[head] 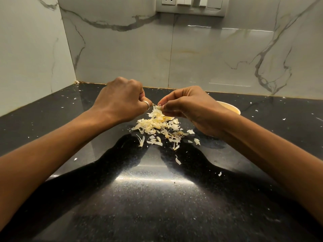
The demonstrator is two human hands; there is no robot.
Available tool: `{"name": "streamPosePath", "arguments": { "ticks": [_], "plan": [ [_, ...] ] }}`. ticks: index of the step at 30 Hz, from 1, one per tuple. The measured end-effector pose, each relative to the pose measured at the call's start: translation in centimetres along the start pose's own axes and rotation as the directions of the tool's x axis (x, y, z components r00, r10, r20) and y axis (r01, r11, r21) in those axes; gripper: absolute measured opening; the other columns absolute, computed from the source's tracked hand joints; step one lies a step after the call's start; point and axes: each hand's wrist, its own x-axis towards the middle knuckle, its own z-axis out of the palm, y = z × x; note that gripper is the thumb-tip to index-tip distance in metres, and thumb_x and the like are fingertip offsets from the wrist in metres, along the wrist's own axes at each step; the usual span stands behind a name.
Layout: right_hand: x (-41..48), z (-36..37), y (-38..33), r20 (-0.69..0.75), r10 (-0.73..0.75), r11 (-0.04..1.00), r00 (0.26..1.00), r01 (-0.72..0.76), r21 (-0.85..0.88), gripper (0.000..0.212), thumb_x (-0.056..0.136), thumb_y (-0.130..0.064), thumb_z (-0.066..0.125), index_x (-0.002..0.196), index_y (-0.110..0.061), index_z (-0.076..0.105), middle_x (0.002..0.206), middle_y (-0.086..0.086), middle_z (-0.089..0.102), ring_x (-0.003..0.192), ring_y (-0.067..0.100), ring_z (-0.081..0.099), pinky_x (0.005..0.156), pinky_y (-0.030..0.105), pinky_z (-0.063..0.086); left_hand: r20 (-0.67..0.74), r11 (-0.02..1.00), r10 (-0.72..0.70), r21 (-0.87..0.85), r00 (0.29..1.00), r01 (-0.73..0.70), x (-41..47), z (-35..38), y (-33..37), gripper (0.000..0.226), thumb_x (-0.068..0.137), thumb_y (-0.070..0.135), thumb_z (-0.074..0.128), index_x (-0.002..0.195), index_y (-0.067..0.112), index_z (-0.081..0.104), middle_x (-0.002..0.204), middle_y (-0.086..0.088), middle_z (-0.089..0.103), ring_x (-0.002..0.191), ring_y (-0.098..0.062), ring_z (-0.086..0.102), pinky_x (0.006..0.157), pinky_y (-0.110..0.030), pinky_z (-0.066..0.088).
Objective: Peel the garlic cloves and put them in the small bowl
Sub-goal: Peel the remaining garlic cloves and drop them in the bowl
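Both hands meet above a pile of garlic peels (160, 126) on the black counter. My right hand (188, 107) pinches a small pale garlic clove (158, 107) between thumb and fingertips. My left hand (122, 100), with a ring on one finger, is curled and pinches a thin strip of skin at the clove's left end. The small pale bowl (230, 108) stands behind my right hand, mostly hidden by it; what lies inside cannot be seen.
The black speckled counter (153, 198) runs to marble walls at the back and left. Small peel flakes (178, 160) lie scattered across it. A switch and socket panel (190, 6) is on the back wall.
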Motion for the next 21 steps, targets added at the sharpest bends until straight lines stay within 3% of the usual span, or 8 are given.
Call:
{"name": "streamPosePath", "arguments": {
  "ticks": [4, 6, 8, 10, 13, 18, 21],
  "plan": [
    [0.1, -0.1, 0.1, -0.013, -0.007, 1.000, 1.000, 0.007, 0.016, 0.009, 0.090, 0.003, 0.066, 0.090, -0.001, 0.073, 0.090, 0.013, 0.073, 0.081, 0.014, 0.070, 0.074, 0.019, 0.058, 0.058, 0.999, -0.035, 0.022, 0.998, 0.033, -0.2, -0.4, 0.1, 0.014, 0.086, 0.035, 0.069, 0.078, 0.024, 0.068, 0.077, -0.001, 0.067, 0.074, -0.025, 0.062, 0.071, -0.037, 0.053],
    [0.3, -0.1, 0.2, -0.041, -0.005, 1.000, 0.999, 0.006, 0.009, 0.007, 0.090, 0.003, 0.066, 0.092, 0.001, 0.073, 0.094, 0.017, 0.072, 0.086, 0.019, 0.070, 0.079, 0.024, 0.060, 0.098, 1.000, -0.017, 0.010, 0.995, 0.016, -0.2, -0.5, 0.2, 0.007, 0.083, 0.032, 0.072, 0.082, 0.028, 0.067, 0.079, 0.008, 0.066, 0.078, -0.020, 0.062, 0.074, -0.036, 0.054],
    [0.4, -0.1, 0.4, -0.072, -0.004, 1.000, 0.997, 0.004, -0.009, 0.007, 0.089, 0.004, 0.067, 0.093, 0.002, 0.072, 0.097, 0.019, 0.073, 0.089, 0.022, 0.069, 0.084, 0.028, 0.061, 0.144, 0.997, 0.046, -0.075, 0.989, -0.036, -0.1, -0.5, 0.4, 0.014, 0.082, 0.024, 0.075, 0.093, 0.030, 0.069, 0.082, 0.017, 0.064, 0.079, -0.010, 0.063, 0.076, -0.034, 0.056],
    [0.5, -0.2, 0.4, -0.086, -0.002, 0.999, 0.996, 0.000, -0.032, 0.007, 0.089, 0.003, 0.067, 0.095, 0.003, 0.072, 0.099, 0.020, 0.073, 0.089, 0.023, 0.069, 0.084, 0.029, 0.060, 0.191, 0.971, 0.129, -0.226, 0.973, -0.084, -0.1, -0.4, 0.8, 0.028, 0.082, 0.018, 0.078, 0.108, 0.024, 0.072, 0.088, 0.019, 0.065, 0.078, 0.004, 0.061, 0.072, -0.020, 0.052],
    [0.4, -0.2, 0.4, -0.090, -0.006, 0.999, 0.996, 0.001, -0.048, 0.008, 0.089, 0.004, 0.067, 0.095, 0.003, 0.071, 0.098, 0.019, 0.072, 0.088, 0.022, 0.069, 0.079, 0.024, 0.060, 0.194, 0.924, 0.194, -0.365, 0.962, -0.113, -0.3, -0.4, 1.6, 0.034, 0.085, 0.025, 0.078, 0.117, 0.016, 0.072, 0.096, 0.010, 0.070, 0.074, 0.008, 0.064, 0.067, -0.009, 0.049],
    [0.5, -0.4, 0.4, -0.108, -0.006, 1.000, 0.994, 0.003, -0.030, 0.011, 0.088, 0.005, 0.067, 0.098, 0.004, 0.072, 0.102, 0.022, 0.073, 0.092, 0.025, 0.070, 0.083, 0.030, 0.060, 0.163, 0.880, 0.158, -0.470, 0.974, -0.065, -0.2, -0.7, 1.4, 0.024, 0.086, 0.027, 0.075, 0.105, 0.012, 0.076, 0.075, 0.002, 0.073, 0.059, -0.007, 0.070, 0.056, -0.024, 0.060],
    [0.5, -0.4, 0.4, -0.114, -0.012, 1.000, 0.993, 0.010, -0.016, 0.010, 0.089, 0.007, 0.066, 0.097, 0.003, 0.072, 0.101, 0.022, 0.073, 0.088, 0.023, 0.069, 0.084, 0.031, 0.060, 0.206, 0.860, 0.104, -0.510, 0.973, 0.016, -0.1, -0.9, 1.5, 0.020, 0.086, 0.024, 0.074, 0.103, 0.013, 0.076, 0.077, -0.004, 0.075, 0.063, -0.015, 0.072, 0.057, -0.031, 0.062]
  ]
}}
